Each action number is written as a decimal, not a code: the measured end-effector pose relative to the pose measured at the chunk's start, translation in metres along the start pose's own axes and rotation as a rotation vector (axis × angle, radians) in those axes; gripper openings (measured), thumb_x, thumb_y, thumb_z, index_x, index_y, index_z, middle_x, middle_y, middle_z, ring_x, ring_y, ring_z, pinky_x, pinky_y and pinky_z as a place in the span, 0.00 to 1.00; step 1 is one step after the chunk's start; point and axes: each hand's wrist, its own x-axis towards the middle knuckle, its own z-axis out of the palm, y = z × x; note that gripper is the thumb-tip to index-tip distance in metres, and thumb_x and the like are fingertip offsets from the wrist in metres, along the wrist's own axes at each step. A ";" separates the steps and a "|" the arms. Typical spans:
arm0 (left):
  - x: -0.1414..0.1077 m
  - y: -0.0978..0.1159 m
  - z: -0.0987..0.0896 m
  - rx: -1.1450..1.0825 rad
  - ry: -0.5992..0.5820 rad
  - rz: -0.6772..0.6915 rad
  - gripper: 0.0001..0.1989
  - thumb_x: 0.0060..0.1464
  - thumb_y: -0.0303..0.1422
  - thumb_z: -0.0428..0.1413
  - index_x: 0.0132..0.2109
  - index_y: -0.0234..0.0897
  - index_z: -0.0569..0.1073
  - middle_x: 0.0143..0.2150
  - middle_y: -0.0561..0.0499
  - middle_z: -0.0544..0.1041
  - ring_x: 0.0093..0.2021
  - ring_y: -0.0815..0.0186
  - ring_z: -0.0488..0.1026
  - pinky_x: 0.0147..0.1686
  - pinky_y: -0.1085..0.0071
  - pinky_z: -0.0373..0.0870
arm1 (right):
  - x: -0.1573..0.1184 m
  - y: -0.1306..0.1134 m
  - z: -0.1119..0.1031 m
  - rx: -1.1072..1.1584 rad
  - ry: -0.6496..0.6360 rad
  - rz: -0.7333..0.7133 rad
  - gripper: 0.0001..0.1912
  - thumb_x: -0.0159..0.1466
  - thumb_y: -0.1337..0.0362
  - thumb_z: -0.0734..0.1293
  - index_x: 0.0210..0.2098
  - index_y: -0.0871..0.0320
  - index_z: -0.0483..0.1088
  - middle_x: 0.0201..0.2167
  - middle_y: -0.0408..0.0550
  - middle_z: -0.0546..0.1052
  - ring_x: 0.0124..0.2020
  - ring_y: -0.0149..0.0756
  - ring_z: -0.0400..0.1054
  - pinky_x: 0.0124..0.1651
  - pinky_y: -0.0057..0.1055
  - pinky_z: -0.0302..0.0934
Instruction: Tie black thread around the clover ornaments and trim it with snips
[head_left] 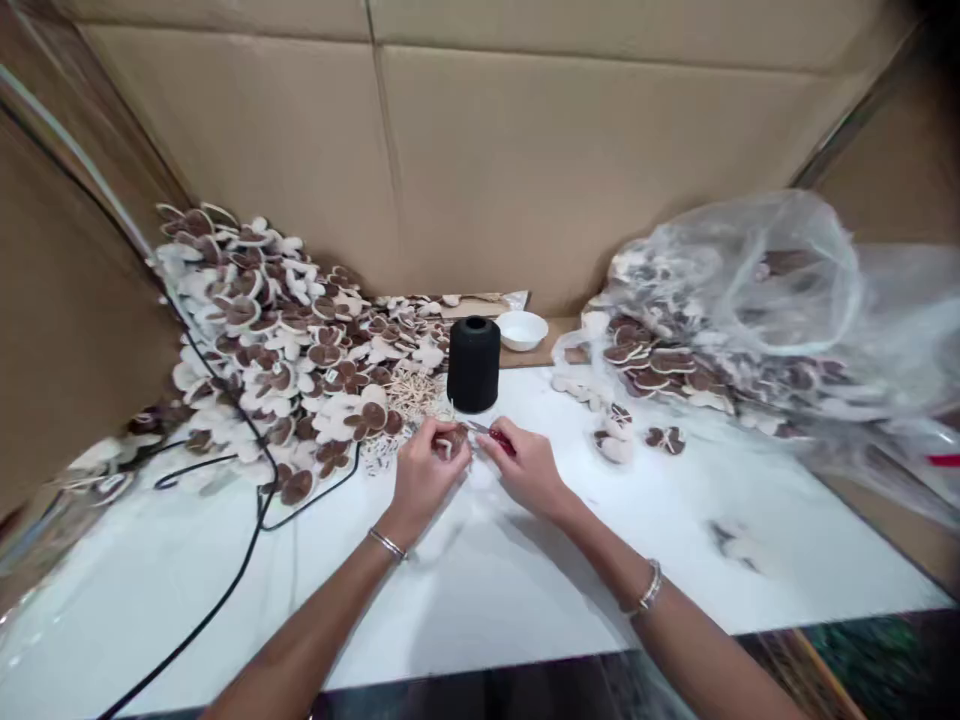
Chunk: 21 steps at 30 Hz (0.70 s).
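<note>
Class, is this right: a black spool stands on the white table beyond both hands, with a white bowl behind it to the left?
Not quite: in the head view, the white bowl is behind the black spool to the right, not left. The spool does stand on the white table, beyond the left hand and the right hand.

Small tool (505,441): red handle, grey blade. Held piece (452,438): brown, pale parts. Heap of petalled pieces (274,330): mottled overall; dark-brown faces, cream edging, off-white undersides; a few white tags (331,376) with dark marks. Trimmings (416,393): cream. Spool (473,370): solid black. Bowl (523,329): plain white. Tabletop (360,620): white. Cardboard (600,150): tan, darker crease lines. Plastic bag (795,290): clear, milky highlights. Bracelets (387,543): silver. Cable (217,606): black.
</note>
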 end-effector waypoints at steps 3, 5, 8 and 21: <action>0.000 -0.001 0.000 -0.013 -0.015 -0.013 0.10 0.50 0.31 0.61 0.38 0.37 0.69 0.30 0.54 0.75 0.27 0.69 0.70 0.31 0.75 0.67 | -0.001 0.000 0.000 -0.001 -0.045 -0.055 0.18 0.68 0.51 0.59 0.29 0.57 0.63 0.21 0.38 0.66 0.23 0.27 0.60 0.29 0.24 0.48; 0.000 -0.002 0.000 -0.020 -0.025 -0.028 0.11 0.49 0.32 0.63 0.39 0.37 0.70 0.30 0.54 0.75 0.28 0.69 0.70 0.31 0.74 0.67 | -0.002 -0.001 0.000 -0.010 -0.070 -0.088 0.18 0.68 0.51 0.59 0.29 0.57 0.64 0.22 0.39 0.68 0.23 0.27 0.60 0.29 0.25 0.48; 0.000 -0.001 0.000 -0.024 -0.033 -0.051 0.13 0.48 0.33 0.64 0.39 0.37 0.70 0.32 0.53 0.76 0.28 0.69 0.70 0.31 0.73 0.68 | -0.003 -0.002 0.000 -0.026 -0.081 -0.105 0.18 0.68 0.50 0.58 0.30 0.57 0.65 0.22 0.39 0.69 0.23 0.28 0.61 0.29 0.25 0.48; -0.002 0.000 -0.002 -0.059 -0.057 -0.046 0.11 0.52 0.37 0.61 0.40 0.37 0.71 0.32 0.52 0.76 0.29 0.68 0.71 0.32 0.73 0.68 | -0.003 -0.005 0.000 -0.009 -0.083 -0.075 0.18 0.68 0.51 0.58 0.30 0.56 0.64 0.22 0.39 0.69 0.23 0.28 0.61 0.29 0.25 0.48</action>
